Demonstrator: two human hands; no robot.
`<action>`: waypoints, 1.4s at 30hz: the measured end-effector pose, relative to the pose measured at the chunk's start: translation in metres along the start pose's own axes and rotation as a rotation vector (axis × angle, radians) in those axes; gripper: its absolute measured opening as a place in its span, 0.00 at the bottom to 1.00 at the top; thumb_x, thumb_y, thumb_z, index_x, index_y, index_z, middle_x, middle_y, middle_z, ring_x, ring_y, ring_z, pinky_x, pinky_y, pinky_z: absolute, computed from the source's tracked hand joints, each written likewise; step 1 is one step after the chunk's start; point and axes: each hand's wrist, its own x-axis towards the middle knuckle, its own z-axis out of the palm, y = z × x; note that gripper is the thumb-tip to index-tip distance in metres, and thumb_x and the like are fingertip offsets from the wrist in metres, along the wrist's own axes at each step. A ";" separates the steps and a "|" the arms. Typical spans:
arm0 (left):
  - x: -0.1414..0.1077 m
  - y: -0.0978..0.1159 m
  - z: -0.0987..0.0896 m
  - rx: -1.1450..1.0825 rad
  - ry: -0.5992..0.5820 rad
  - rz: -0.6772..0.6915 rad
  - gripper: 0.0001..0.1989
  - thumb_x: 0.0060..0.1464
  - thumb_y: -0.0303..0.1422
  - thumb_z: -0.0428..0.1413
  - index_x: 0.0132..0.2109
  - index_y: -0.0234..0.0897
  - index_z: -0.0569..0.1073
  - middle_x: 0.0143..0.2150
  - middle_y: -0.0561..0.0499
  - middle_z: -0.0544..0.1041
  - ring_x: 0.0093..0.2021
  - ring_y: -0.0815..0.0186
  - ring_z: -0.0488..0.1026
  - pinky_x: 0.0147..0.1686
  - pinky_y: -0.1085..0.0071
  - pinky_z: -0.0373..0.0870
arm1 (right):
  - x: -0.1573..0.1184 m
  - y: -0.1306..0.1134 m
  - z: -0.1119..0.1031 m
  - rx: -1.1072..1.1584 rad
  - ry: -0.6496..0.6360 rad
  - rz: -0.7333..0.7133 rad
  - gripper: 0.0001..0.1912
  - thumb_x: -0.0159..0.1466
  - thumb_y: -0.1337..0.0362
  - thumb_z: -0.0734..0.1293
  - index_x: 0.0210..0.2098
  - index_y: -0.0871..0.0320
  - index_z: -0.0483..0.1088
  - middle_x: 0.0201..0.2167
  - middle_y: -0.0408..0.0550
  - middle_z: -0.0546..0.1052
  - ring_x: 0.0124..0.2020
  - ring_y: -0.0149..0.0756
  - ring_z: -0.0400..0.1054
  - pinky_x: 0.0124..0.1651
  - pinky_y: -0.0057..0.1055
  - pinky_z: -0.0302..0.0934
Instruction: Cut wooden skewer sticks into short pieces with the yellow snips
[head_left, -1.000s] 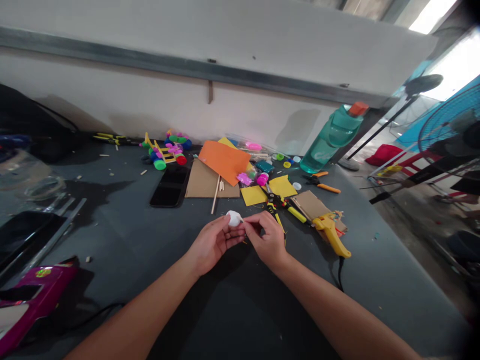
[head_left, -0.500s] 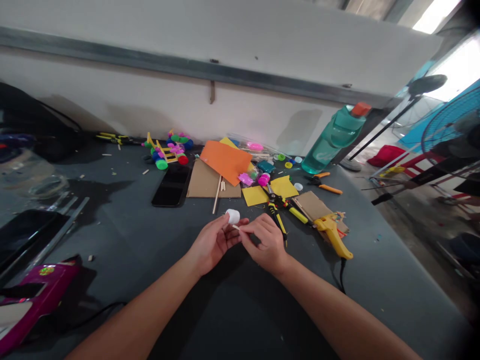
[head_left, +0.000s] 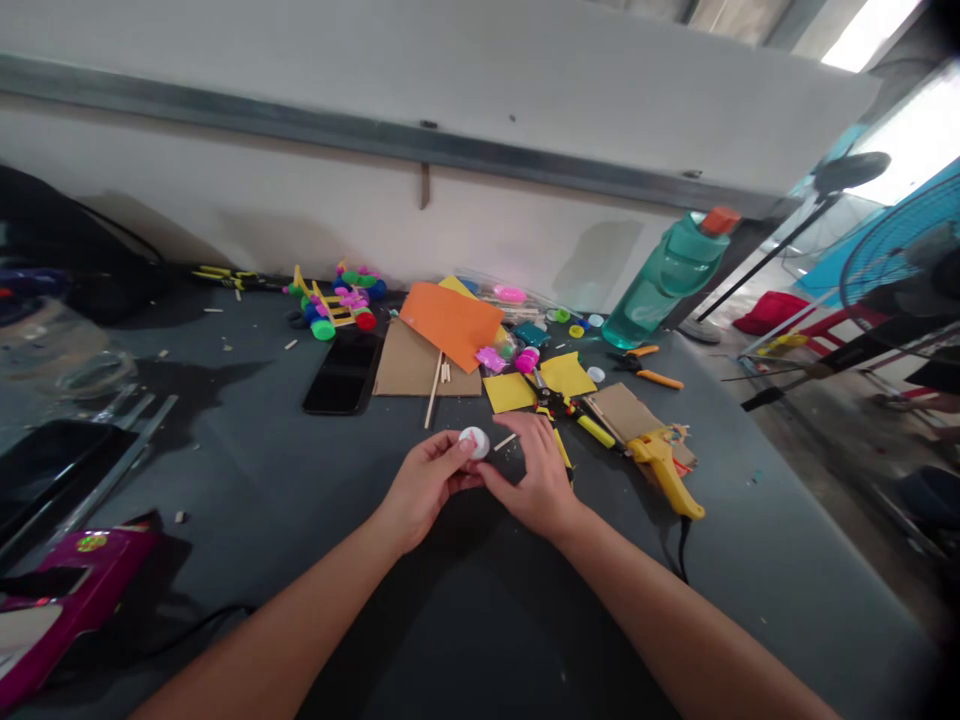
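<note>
My left hand (head_left: 429, 484) is closed on a small white bottle cap (head_left: 475, 443), tilted so that its top or inside faces me, with a pinkish mark on it. Beside it, my right hand (head_left: 538, 478) is open, thumb and fingers apart around bare space. Its thumb tip comes close to the cap and the left fingertips; whether they touch I cannot tell. A short wooden stick (head_left: 505, 441) lies on the dark table between the hands, just past the cap. Yellow-and-black pliers (head_left: 561, 440) lie partly hidden behind my right hand.
Cardboard (head_left: 405, 365), orange paper (head_left: 454, 322) and a black phone (head_left: 343, 375) lie ahead. A yellow glue gun (head_left: 666, 470) with its cord is at right, near orange-handled pliers (head_left: 652, 368) and a teal bottle (head_left: 667, 280). Colourful small models (head_left: 337, 300) stand at back left; a magenta tool (head_left: 82, 590) lies front left.
My right hand has let go of the short stick, which now lies on the table, and its fingers have spread. My left hand has turned the white cap to face me.
</note>
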 end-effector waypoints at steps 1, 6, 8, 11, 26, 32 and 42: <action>0.000 -0.001 0.001 0.023 -0.005 0.010 0.09 0.48 0.33 0.60 0.34 0.31 0.72 0.30 0.51 0.73 0.28 0.74 0.69 0.32 0.76 0.70 | 0.000 -0.003 0.000 0.018 -0.013 -0.020 0.24 0.56 0.63 0.66 0.51 0.57 0.61 0.46 0.53 0.70 0.48 0.44 0.63 0.51 0.44 0.57; -0.001 -0.005 0.001 0.121 -0.016 0.023 0.11 0.47 0.34 0.61 0.36 0.32 0.72 0.32 0.52 0.73 0.30 0.73 0.69 0.33 0.74 0.71 | 0.000 -0.003 0.000 0.037 -0.070 -0.036 0.20 0.57 0.64 0.66 0.49 0.54 0.64 0.43 0.50 0.72 0.45 0.43 0.64 0.49 0.42 0.58; -0.001 -0.005 0.000 0.145 -0.026 0.030 0.12 0.48 0.35 0.60 0.37 0.32 0.72 0.31 0.51 0.73 0.30 0.72 0.69 0.32 0.72 0.71 | 0.000 0.000 0.000 0.056 -0.065 -0.026 0.18 0.57 0.64 0.66 0.47 0.53 0.66 0.42 0.49 0.73 0.44 0.42 0.65 0.48 0.42 0.59; -0.001 -0.005 -0.001 0.145 -0.032 0.068 0.12 0.51 0.38 0.56 0.38 0.32 0.72 0.30 0.51 0.72 0.31 0.70 0.70 0.31 0.71 0.72 | 0.000 0.002 0.001 0.104 -0.022 0.064 0.17 0.56 0.65 0.67 0.45 0.53 0.67 0.40 0.48 0.73 0.42 0.41 0.65 0.48 0.41 0.59; 0.001 -0.001 -0.001 0.332 0.016 0.193 0.14 0.45 0.31 0.60 0.42 0.34 0.71 0.39 0.49 0.75 0.37 0.66 0.73 0.35 0.70 0.74 | -0.005 0.005 -0.001 0.549 -0.180 0.379 0.18 0.57 0.61 0.66 0.47 0.55 0.68 0.40 0.49 0.74 0.37 0.37 0.68 0.39 0.34 0.63; 0.000 0.001 0.001 0.316 0.088 0.189 0.14 0.45 0.32 0.60 0.40 0.33 0.70 0.37 0.50 0.75 0.37 0.67 0.73 0.34 0.70 0.75 | -0.005 0.012 -0.005 0.573 -0.197 0.349 0.16 0.61 0.58 0.62 0.48 0.54 0.69 0.42 0.49 0.74 0.42 0.39 0.67 0.43 0.36 0.62; 0.002 -0.002 0.000 0.344 0.086 0.200 0.13 0.45 0.31 0.60 0.40 0.33 0.71 0.36 0.49 0.75 0.34 0.68 0.73 0.37 0.68 0.74 | -0.004 0.014 0.006 0.667 -0.146 0.506 0.11 0.56 0.60 0.67 0.39 0.56 0.72 0.36 0.48 0.77 0.36 0.37 0.70 0.40 0.35 0.65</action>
